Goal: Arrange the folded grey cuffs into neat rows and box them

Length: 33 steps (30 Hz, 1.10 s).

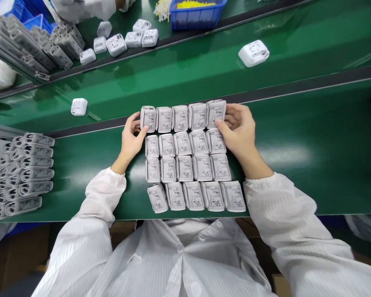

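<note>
Folded printed paper booklets lie in four rows on the green table (297, 165). My left hand (132, 138) and my right hand (239, 128) press the two ends of the top row (180, 118) between them. The left thumb rests on the leftmost booklet (148, 118), its fingers behind the edge. At the other end, the right thumb lies on the rightmost booklet (215, 113), with the fingers round its far side. Below are the second row (183, 143), the third row (184, 168) and the bottom row (194, 196), untouched.
Stacked folded booklets (34, 163) stand at the left. White adapters (79, 107) (254, 53) sit on the green belt (173, 70). Beyond it are more adapters (116, 45), a blue bin (194, 16), further booklet stacks (64, 45) and another person's sleeve (80, 9).
</note>
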Motion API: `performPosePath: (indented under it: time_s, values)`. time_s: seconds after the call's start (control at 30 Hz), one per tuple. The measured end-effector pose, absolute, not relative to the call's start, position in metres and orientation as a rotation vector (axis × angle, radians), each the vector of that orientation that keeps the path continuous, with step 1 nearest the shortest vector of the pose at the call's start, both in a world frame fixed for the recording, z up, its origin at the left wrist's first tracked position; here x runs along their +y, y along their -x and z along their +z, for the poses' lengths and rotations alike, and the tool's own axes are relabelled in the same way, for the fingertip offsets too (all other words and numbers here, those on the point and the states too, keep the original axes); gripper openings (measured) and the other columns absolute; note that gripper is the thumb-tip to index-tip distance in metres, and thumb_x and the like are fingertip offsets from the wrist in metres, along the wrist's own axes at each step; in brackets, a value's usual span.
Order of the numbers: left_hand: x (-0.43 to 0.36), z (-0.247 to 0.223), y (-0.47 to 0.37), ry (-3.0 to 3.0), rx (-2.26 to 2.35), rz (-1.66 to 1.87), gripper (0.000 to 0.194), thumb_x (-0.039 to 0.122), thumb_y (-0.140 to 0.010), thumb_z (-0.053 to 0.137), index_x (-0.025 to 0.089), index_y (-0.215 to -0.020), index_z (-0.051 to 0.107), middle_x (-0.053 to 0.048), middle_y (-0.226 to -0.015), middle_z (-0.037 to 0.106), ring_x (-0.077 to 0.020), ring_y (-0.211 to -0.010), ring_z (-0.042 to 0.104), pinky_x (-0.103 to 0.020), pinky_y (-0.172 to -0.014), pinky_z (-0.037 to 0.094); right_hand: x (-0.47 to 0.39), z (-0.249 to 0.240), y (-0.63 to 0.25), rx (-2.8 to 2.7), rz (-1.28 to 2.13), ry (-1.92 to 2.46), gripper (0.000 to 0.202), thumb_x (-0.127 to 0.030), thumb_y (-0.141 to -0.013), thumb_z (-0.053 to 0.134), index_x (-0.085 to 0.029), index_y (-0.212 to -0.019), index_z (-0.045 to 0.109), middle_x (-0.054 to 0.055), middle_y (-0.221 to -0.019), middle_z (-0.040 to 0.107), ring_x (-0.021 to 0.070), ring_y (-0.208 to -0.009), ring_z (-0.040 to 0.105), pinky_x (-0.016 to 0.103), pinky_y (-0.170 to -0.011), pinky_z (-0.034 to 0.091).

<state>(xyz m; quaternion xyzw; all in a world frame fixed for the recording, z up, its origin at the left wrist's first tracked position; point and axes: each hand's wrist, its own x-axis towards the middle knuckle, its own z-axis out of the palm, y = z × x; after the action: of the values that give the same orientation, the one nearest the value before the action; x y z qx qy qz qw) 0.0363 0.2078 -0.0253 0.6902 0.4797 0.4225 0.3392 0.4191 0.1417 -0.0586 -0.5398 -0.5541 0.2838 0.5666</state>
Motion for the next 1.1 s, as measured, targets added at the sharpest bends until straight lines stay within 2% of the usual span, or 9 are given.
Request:
performPosePath:
  time_s: [0.3,0.53,0.7,0.8,0.93,1.03,1.1]
  values:
    - [0.209,-0.029,-0.036,-1.772,1.213,1.121,0.078,0.084,-0.099,0.074,0.032,-0.156,0.059,-0.011,-0.124,0.086,-0.0289,-0.113,0.084,-0.045,-0.097,0.066,0.143,-0.066,-0.425,-1.312,0.640,1.312,0.064,-0.076,-0.096,0.080,-0.042,-0.146,0.060,0.012,-0.142,0.078,0.0390,-0.129,0.081,0.066,-0.107,0.071]
    - [0.214,-0.033,-0.029,-1.785,1.170,1.102,0.081,0.088,-0.100,0.069,0.035,-0.159,0.058,-0.011,-0.127,0.084,-0.0311,-0.118,0.084,-0.050,-0.104,0.067,0.143,-0.065,-0.426,-1.335,0.623,1.324,0.064,-0.078,-0.097,0.077,-0.041,-0.148,0.059,0.012,-0.142,0.077,0.0383,-0.130,0.081,0.065,-0.107,0.071]
    - [0.213,-0.032,-0.030,-1.788,1.169,1.077,0.084,0.090,-0.098,0.070,0.036,-0.161,0.058,-0.012,-0.131,0.083,-0.0331,-0.122,0.083,-0.052,-0.106,0.068,0.144,-0.072,-0.427,-1.363,0.642,1.318,0.063,-0.073,-0.100,0.075,-0.040,-0.152,0.058,0.012,-0.145,0.076,0.0372,-0.133,0.080,0.064,-0.110,0.071]
    - [0.213,-0.033,-0.033,-1.797,1.173,1.098,0.085,0.090,-0.096,0.072,0.035,-0.160,0.059,-0.013,-0.133,0.083,-0.0344,-0.126,0.082,-0.052,-0.105,0.067,0.141,-0.065,-0.428,-1.382,0.591,1.326,0.062,-0.067,-0.102,0.074,-0.042,-0.156,0.058,0.010,-0.153,0.074,0.0387,-0.141,0.076,0.068,-0.120,0.066]
    - [0.213,-0.036,-0.035,-1.778,1.148,1.144,0.083,0.089,-0.095,0.075,0.035,-0.156,0.061,-0.013,-0.134,0.083,-0.0343,-0.126,0.083,-0.051,-0.102,0.068,0.140,-0.023,-0.419,-1.480,0.422,1.394,0.060,-0.064,-0.100,0.078,-0.046,-0.155,0.064,0.007,-0.162,0.070,0.0448,-0.158,0.063,0.077,-0.132,0.055]
    - [0.214,-0.038,-0.036,-1.769,1.129,1.149,0.083,0.089,-0.094,0.076,0.035,-0.156,0.062,-0.013,-0.135,0.082,-0.0345,-0.126,0.082,-0.051,-0.102,0.068,0.156,0.010,-0.398,-1.689,0.448,1.359,0.054,-0.063,-0.098,0.081,-0.048,-0.148,0.071,0.006,-0.159,0.072,0.0476,-0.166,0.052,0.080,-0.139,0.047]
    - [0.214,-0.038,-0.036,-1.771,1.126,1.140,0.085,0.090,-0.093,0.076,0.036,-0.157,0.061,-0.013,-0.137,0.081,-0.0353,-0.128,0.082,-0.052,-0.103,0.068,0.175,0.019,-0.381,-1.820,0.525,1.289,0.052,-0.066,-0.097,0.082,-0.044,-0.143,0.073,0.006,-0.156,0.073,0.0497,-0.167,0.050,0.083,-0.142,0.040]
